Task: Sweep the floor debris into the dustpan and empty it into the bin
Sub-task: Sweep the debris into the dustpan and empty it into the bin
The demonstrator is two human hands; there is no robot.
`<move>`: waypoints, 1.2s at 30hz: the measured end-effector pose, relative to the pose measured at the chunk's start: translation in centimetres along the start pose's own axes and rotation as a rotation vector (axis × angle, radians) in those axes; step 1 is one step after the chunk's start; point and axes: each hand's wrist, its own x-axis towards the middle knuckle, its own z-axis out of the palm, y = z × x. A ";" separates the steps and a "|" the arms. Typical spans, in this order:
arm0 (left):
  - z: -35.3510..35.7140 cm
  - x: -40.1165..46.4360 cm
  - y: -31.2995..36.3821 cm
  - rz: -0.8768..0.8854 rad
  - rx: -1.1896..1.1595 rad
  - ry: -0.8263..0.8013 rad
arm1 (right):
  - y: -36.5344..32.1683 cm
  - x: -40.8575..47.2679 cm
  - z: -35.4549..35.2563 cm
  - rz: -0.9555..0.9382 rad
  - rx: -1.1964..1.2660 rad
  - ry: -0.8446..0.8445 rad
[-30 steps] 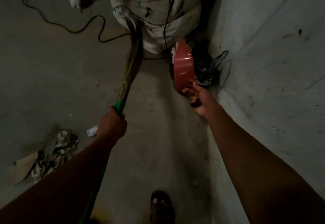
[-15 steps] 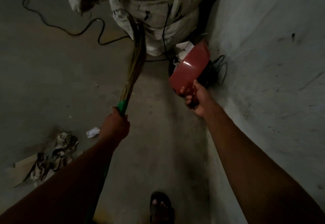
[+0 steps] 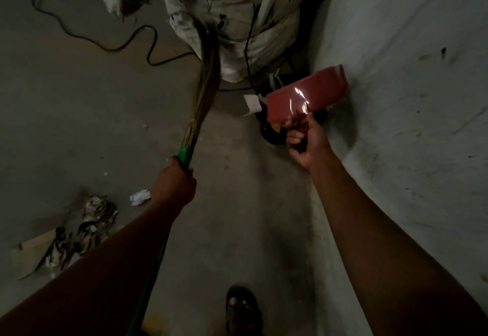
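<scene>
Since a second ago the red dustpan [image 3: 306,95] has swung from edge-on and upright to lying broadside, its underside facing the camera and its far end now close against the wall [image 3: 396,98] on the right; a white scrap [image 3: 253,104] now shows just beside its left edge.

Going left to right: a heap of crumpled paper and cardboard debris [image 3: 71,238] lies on the concrete floor [image 3: 79,124] at the lower left, with a small white paper ball [image 3: 140,197] near it. A black cable [image 3: 105,42] snakes over the floor farther back. The left hand [image 3: 175,182] grips the green handle of the broom [image 3: 203,93], fingers closed round it, and the straw bristles reach up to touch a dirty white sack [image 3: 237,24] that stands in the corner. A sandalled foot [image 3: 243,309] shows at the bottom edge.

To the right, the right hand [image 3: 306,140] holds the dustpan by its handle with curled fingers. The pan is off the floor, above a dark round bin [image 3: 272,135] of which only a part of the rim shows beneath it. Whether anything is left in the pan cannot be told from this side. More black cable runs up behind the sack and along the wall.
</scene>
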 end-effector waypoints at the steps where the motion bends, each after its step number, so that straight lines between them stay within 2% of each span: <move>1: 0.2 0.1 -0.1 -0.002 -0.001 -0.002 | 0.0 0.8 0.0 0.015 0.004 0.024; 16: 4.0 2.4 -3.1 -0.042 0.033 -0.006 | 2.7 9.7 -4.3 0.141 -0.202 0.372; 21: 4.1 1.6 -3.2 -0.017 0.095 -0.014 | 2.5 8.5 -2.2 0.087 -0.213 0.315; 25: 3.5 1.1 -2.6 -0.028 0.147 -0.013 | 2.1 6.2 0.7 0.001 -0.318 0.281; 30: 2.6 1.2 -0.9 0.032 0.121 -0.020 | 0.4 4.7 2.0 -0.099 -0.394 0.345; 36: 3.3 2.1 -0.4 0.055 0.073 -0.004 | -1.1 7.7 0.2 -0.017 -0.410 0.404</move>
